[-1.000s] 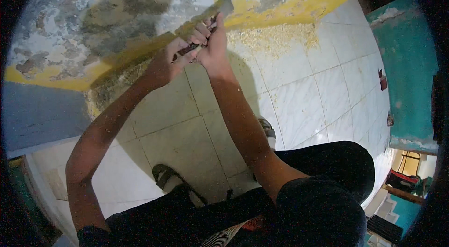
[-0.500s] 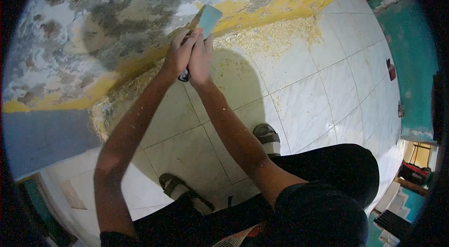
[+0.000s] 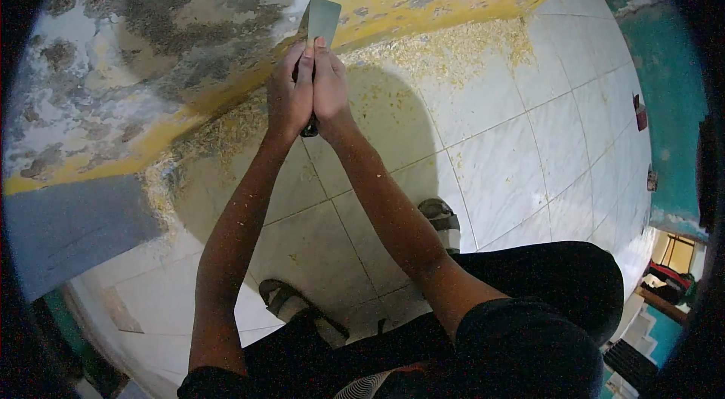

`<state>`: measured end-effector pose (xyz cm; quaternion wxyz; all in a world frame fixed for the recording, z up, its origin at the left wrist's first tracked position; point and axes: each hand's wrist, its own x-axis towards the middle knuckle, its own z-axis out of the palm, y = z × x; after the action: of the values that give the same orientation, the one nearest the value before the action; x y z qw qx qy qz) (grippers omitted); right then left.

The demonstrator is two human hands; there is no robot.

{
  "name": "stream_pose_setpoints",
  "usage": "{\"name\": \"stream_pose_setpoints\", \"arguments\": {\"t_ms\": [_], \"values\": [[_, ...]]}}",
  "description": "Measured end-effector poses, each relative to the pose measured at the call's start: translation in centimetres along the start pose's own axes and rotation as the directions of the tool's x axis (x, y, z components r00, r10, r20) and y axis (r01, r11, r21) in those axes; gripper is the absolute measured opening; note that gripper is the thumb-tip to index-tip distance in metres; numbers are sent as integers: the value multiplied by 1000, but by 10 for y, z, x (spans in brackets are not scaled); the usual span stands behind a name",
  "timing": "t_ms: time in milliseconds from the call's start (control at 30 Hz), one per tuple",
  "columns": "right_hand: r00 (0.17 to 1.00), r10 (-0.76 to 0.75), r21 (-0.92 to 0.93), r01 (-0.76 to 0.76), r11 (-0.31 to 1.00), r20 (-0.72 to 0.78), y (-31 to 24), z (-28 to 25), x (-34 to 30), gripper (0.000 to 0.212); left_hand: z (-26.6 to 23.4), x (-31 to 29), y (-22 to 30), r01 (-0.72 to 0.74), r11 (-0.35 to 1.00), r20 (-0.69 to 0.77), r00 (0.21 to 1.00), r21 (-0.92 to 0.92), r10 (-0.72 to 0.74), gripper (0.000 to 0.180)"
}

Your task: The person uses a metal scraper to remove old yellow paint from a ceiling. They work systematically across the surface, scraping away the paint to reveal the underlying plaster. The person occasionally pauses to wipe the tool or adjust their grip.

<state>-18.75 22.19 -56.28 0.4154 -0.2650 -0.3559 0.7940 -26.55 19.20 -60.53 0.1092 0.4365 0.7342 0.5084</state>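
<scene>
Both my hands are wrapped round the dark handle of a scraper (image 3: pixel 324 19), whose wide flat metal blade points away from me. My left hand (image 3: pixel 290 97) grips it from the left, and my right hand (image 3: pixel 330 89) presses in from the right, thumbs near the base of the blade. The handle's end shows just below my palms. The blade lies against the lower part of a wall (image 3: pixel 226 13), where yellow paint (image 3: pixel 423 10) meets patchy grey and white plaster. Whether its edge touches the surface I cannot tell.
Yellow and white paint flakes (image 3: pixel 468 51) lie along the wall's foot on white floor tiles (image 3: pixel 498 165). A grey-blue panel (image 3: pixel 83 229) adjoins the wall at left. My sandalled feet (image 3: pixel 438 214) are on the tiles below. A teal wall (image 3: pixel 664 81) rises at far right.
The scraper and both hands have shifted slightly left, and the blade has turned from slanting right to nearly straight ahead. My left forearm has swung right, closer to the right one.
</scene>
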Motion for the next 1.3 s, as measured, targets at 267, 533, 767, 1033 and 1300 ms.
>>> {"name": "stream_pose_setpoints", "arguments": {"t_ms": [267,533,767,1033,1300], "values": [[994,-100,-157,94,983,-33,3,-9,9,49,3,8,13,-32,993,50,998,-114,38,36],[996,22,-148,-35,988,-87,-3,-7,5,44,0,7,23,21,994,54,998,-108,-15,34],[1000,22,-48,-23,999,-15,-1,-11,9,43,5,5,30,-34,995,-92,995,-90,26,30],[998,-30,78,26,997,57,20,-2,16,48,-15,20,35,-67,996,-19,997,62,69,28],[989,45,663,-129,737,142,17,25,19,39,-43,24,72,-106,957,42,994,269,99,31]]}}
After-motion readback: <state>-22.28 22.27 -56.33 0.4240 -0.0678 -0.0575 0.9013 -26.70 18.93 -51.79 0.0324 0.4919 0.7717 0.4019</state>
